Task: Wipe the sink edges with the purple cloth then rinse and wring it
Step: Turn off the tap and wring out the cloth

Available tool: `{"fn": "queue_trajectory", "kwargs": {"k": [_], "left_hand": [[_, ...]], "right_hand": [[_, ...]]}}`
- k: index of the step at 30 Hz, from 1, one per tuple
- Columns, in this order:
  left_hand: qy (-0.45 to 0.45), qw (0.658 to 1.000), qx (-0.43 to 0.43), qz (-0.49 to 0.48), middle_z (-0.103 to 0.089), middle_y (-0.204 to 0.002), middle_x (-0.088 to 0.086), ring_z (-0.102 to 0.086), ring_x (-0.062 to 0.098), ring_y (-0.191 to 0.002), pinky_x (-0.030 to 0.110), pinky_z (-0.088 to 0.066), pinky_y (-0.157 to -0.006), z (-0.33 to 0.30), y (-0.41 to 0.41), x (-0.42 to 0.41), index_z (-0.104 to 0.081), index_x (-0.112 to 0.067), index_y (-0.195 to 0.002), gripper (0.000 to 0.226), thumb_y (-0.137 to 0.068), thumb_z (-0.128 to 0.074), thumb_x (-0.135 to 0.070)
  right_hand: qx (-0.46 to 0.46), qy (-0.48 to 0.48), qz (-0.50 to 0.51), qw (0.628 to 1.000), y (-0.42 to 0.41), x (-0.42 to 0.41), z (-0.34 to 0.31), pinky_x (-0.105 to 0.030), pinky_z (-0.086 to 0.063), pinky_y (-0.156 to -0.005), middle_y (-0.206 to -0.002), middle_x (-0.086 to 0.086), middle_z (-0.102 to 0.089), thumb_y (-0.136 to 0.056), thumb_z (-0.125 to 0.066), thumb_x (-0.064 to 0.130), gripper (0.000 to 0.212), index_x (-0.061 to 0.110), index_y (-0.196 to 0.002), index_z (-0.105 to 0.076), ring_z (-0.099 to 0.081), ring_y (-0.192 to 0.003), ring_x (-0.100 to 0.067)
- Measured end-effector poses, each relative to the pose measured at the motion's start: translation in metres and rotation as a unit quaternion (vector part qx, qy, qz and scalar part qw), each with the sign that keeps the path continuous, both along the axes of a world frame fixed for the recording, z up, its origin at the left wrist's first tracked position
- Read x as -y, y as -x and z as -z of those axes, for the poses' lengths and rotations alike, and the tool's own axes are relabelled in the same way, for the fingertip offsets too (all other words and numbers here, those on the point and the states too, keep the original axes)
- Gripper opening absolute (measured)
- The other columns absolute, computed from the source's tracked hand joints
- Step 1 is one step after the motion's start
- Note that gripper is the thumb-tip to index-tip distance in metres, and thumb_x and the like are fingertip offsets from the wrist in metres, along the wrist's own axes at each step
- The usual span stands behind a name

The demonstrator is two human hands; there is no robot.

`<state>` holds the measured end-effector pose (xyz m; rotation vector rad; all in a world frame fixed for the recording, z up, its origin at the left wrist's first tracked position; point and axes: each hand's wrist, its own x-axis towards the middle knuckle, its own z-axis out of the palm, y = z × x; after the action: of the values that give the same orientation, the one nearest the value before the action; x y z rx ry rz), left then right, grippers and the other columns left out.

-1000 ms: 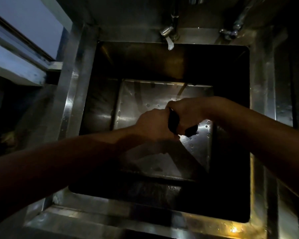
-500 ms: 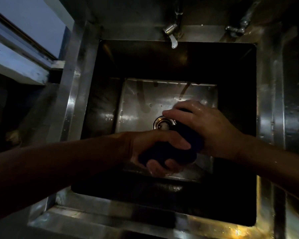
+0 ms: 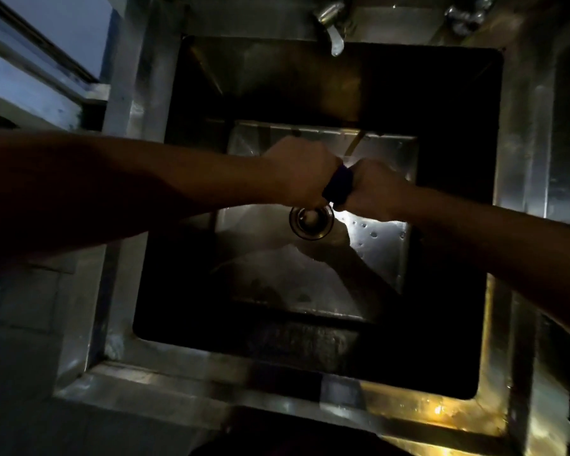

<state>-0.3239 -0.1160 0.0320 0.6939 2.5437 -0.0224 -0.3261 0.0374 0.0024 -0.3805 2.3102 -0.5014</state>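
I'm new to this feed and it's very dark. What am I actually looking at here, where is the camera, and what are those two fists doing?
There is no machine here: these are a person's two bare hands. The single camera sits on the person's head and looks down, so the arms enter from the bottom corners. Below is a deep steel sink with a round drain in its floor and a tap at the far edge. The left hand and the right hand are both closed as fists around a dark purple cloth, only a short piece showing between them, held above the drain. That looks like wringing. No running water is visible.
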Motion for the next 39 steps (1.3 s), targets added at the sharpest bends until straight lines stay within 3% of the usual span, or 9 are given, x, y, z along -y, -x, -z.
{"fn": "queue_trajectory", "kwargs": {"k": [2, 4, 10, 17, 23, 25, 28, 33, 39], "left_hand": [[-0.011, 0.998, -0.038, 0.056, -0.048, -0.079, -0.003, -0.045, 0.016, -0.068, 0.032, -0.036, -0.062, 0.005, -0.001, -0.001, -0.057, -0.017, -0.118, 0.038, -0.093, -0.058, -0.046], [-0.014, 0.995, -0.057, 0.083, -0.054, -0.085, 0.003, -0.046, 0.018, -0.07, 0.032, -0.035, -0.063, 0.011, -0.005, -0.001, -0.054, -0.016, -0.124, 0.041, -0.094, -0.058, -0.045], [-0.008, 0.988, -0.098, 0.117, -0.07, -0.105, 0.008, -0.067, 0.028, -0.087, 0.032, -0.036, -0.064, 0.032, -0.009, 0.003, -0.051, -0.016, -0.127, 0.045, -0.092, -0.057, -0.044], [-0.119, 0.98, -0.159, -0.003, -0.069, -0.109, 0.008, -0.068, 0.028, -0.088, 0.03, -0.034, -0.062, 0.02, -0.007, 0.012, -0.047, -0.013, -0.132, 0.065, -0.084, -0.07, -0.049], [-0.205, 0.947, -0.237, -0.064, -0.06, -0.119, 0.012, -0.06, 0.03, -0.103, 0.044, -0.053, -0.082, -0.024, -0.01, -0.003, -0.049, -0.014, -0.135, 0.074, -0.072, -0.08, -0.039], [-0.293, 0.929, -0.199, -0.108, -0.055, -0.128, 0.011, -0.06, 0.026, -0.109, 0.042, -0.056, -0.083, -0.043, -0.014, -0.008, -0.044, -0.017, -0.141, 0.078, -0.075, -0.078, -0.04], [-0.386, 0.894, -0.152, -0.171, -0.058, -0.131, 0.003, -0.06, 0.016, -0.113, 0.032, -0.056, -0.089, -0.075, -0.024, -0.015, -0.045, -0.018, -0.141, 0.078, -0.078, -0.076, -0.053], [-0.508, 0.811, -0.052, -0.287, -0.068, -0.105, -0.013, -0.067, -0.001, -0.097, 0.022, -0.057, -0.085, -0.137, -0.042, -0.03, -0.059, -0.016, -0.126, 0.041, -0.09, -0.071, -0.033], [-0.59, 0.734, 0.026, -0.335, -0.072, -0.107, -0.005, -0.069, 0.007, -0.102, 0.029, -0.059, -0.084, -0.187, -0.084, -0.036, -0.064, -0.02, -0.117, 0.019, -0.1, -0.056, -0.019]], "right_hand": [[0.067, 0.039, 0.079, 0.994, -0.009, -0.003, 0.003, -0.01, -0.035, -0.036, -0.061, -0.009, -0.058, -0.086, -0.072, 0.007, 0.02, 0.004, -0.069, -0.062, -0.054, -0.041, -0.006], [0.125, 0.076, 0.178, 0.973, -0.021, -0.006, 0.009, -0.017, -0.031, -0.032, -0.049, -0.005, -0.052, -0.087, -0.068, 0.0, 0.019, 0.003, -0.069, -0.064, -0.041, -0.028, -0.005], [0.205, 0.142, 0.294, 0.922, -0.033, -0.003, 0.019, -0.018, -0.03, -0.04, -0.037, -0.001, -0.045, -0.077, -0.071, -0.005, 0.015, 0.005, -0.069, -0.062, -0.035, -0.028, -0.012], [0.164, 0.192, 0.294, 0.922, -0.013, -0.009, 0.0, -0.018, -0.032, -0.038, -0.05, 0.001, -0.054, -0.074, -0.073, -0.005, 0.021, 0.007, -0.09, -0.068, -0.043, -0.037, -0.007], [0.195, 0.359, 0.369, 0.835, -0.008, -0.034, -0.053, -0.023, -0.04, -0.049, -0.075, -0.002, -0.066, -0.083, -0.069, 0.015, 0.024, 0.015, -0.107, -0.066, -0.057, -0.06, -0.012], [0.194, 0.426, 0.415, 0.78, -0.012, -0.046, -0.077, -0.026, -0.037, -0.051, -0.076, -0.006, -0.064, -0.092, -0.063, 0.019, 0.016, 0.011, -0.106, -0.064, -0.055, -0.06, -0.014], [0.173, 0.49, 0.441, 0.732, -0.019, -0.065, -0.107, -0.03, -0.041, -0.056, -0.081, -0.008, -0.066, -0.093, -0.063, 0.033, 0.033, 0.007, -0.112, -0.064, -0.059, -0.066, -0.017], [0.158, 0.475, 0.423, 0.756, -0.041, -0.079, -0.143, -0.046, -0.056, -0.091, -0.117, -0.017, -0.071, -0.089, -0.067, 0.043, 0.044, 0.014, -0.121, -0.068, -0.068, -0.106, -0.03], [0.205, 0.512, 0.415, 0.724, -0.081, -0.083, -0.18, -0.053, -0.056, -0.092, -0.119, -0.018, -0.07, -0.088, -0.068, 0.032, 0.044, 0.009, -0.126, -0.064, -0.068, -0.11, -0.035]]}}
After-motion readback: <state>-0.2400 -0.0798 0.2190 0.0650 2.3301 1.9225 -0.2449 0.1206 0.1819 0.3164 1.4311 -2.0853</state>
